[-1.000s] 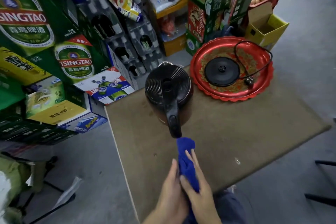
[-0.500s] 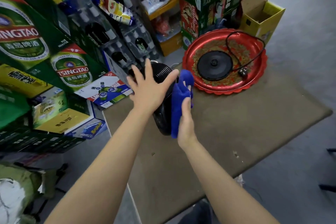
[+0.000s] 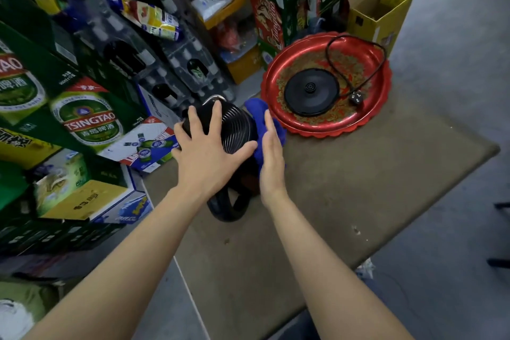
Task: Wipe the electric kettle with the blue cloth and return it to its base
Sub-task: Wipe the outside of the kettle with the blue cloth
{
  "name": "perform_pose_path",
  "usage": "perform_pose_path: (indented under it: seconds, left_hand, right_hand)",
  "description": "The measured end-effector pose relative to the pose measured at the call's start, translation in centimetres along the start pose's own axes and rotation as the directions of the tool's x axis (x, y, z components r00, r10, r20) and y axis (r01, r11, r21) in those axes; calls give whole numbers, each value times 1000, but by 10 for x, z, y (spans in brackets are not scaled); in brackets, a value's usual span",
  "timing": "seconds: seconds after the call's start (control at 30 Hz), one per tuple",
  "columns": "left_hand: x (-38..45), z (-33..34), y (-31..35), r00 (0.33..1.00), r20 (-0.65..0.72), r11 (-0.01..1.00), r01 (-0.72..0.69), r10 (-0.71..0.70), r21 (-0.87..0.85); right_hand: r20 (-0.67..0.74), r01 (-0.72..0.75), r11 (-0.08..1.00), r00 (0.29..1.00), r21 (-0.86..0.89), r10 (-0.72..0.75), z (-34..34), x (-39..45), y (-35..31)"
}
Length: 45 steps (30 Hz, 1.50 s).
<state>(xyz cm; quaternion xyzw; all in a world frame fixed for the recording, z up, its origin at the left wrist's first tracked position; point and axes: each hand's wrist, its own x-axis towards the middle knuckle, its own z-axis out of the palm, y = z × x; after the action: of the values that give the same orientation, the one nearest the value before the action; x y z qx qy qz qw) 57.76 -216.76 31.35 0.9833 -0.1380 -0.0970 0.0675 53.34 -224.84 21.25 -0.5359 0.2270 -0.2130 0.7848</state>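
Left hand [image 3: 205,152] spread flat atop rigid, ribbed kettle [image 3: 234,130]; right hand [image 3: 271,157], fingers together, presses limp blue cloth [image 3: 255,110] against its side; lift by handle [image 3: 223,208].

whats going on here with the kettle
A person is wiping a black electric kettle on the table. The left hand is spread flat on its lid, and the right hand presses a blue cloth against its side. Its base sits empty in the red tray nearby.
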Motion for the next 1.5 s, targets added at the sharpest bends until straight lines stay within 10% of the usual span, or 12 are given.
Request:
perform_pose_path:
  seconds: [0.17, 0.43, 0.57, 0.7, 0.83, 1.0, 1.13, 1.2, 1.4, 1.5]
  left_hand:
    - [-33, 5, -11, 977, -94, 980, -186, 192, 69]
    - [-48, 7, -42, 951, -94, 955, -289, 294, 60]
    - [-56, 8, -38, 929, -109, 934, -347, 355, 80]
    - [-76, 18, -28, 836, -202, 860, -496, 510, 119]
    - [-96, 32, -27, 753, -267, 799, -579, 601, 164]
    - [-102, 47, -16, 668, -268, 719, -650, 695, 245]
    - [-103, 44, -3, 639, -249, 685, -663, 728, 301]
    - [-107, 46, -2, 640, -258, 689, -645, 724, 330]
    - [-121, 61, -17, 541, 172, 338, -710, 823, 618]
    - [-115, 64, 1, 546, 169, 311, -674, 821, 670]
  right_hand:
    - [-58, -322, 935, 941, 149, 333, -34, -1, 37]
    - [15, -136, 988, 990, -67, 137, -23, -41, -20]
    - [102, -243, 950, 958, -196, 266, -41, 16, 9]
    - [212, -458, 881, 879, 120, 428, -71, -5, 18]
    - [372, -319, 941, 865, -112, 337, -84, -3, -31]
    - [742, 68, 836, 504, -545, 443, -58, 90, -59]
    - [612, -54, 710, 464, -702, 641, -44, 121, -33]
    - [634, 126, 657, 448, -743, 631, -42, 119, -38]
    - [759, 649, 640, -144, -412, 635, -2, 73, -95]
    - [578, 885, 424, -247, -193, 778, 35, 68, -66]
